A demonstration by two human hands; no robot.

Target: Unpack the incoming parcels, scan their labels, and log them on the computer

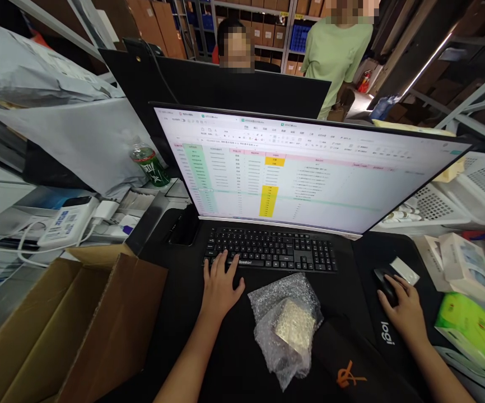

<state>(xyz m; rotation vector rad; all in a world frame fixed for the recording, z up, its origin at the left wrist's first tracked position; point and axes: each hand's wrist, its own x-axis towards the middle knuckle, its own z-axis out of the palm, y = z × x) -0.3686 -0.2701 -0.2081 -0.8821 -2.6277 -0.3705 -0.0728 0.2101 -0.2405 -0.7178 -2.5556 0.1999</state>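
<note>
My left hand (219, 282) lies flat with fingers spread on the left end of a black keyboard (276, 249). My right hand (402, 305) is curled over a black mouse (384, 282) on a black desk mat (351, 358). Between my hands sits a bubble-wrapped packet (288, 324) with a pale block inside. A wide monitor (301, 168) behind the keyboard shows a spreadsheet with yellow and green cells.
An open cardboard box (78, 324) stands at the left. A green bottle (150, 163), a white charger with cables (68, 221) and grey mailer bags (36, 73) lie behind it. White baskets (477, 190), small boxes (465, 263) and a green pack (473, 324) crowd the right. Two people (335, 50) are behind the monitors.
</note>
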